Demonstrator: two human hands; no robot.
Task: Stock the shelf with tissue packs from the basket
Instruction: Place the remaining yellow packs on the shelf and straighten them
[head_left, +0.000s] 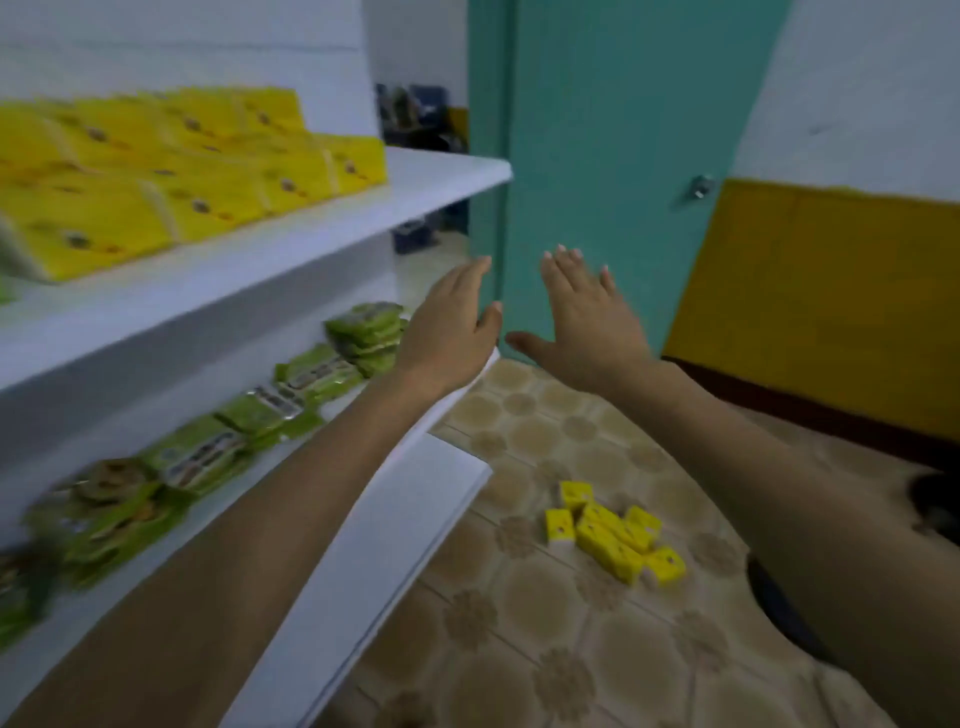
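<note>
On white shelf, yellow tissue packs

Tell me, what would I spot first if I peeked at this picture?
Two bare hands, the left hand and the right hand, stretch out open and empty in the middle, before a teal door. Bright yellow tissue packs fill the upper shelf on the left, and a small heap of yellow packs lies on the tiled floor at lower right.

yellow tissue packs motion-blurred, left ones cut off
</note>
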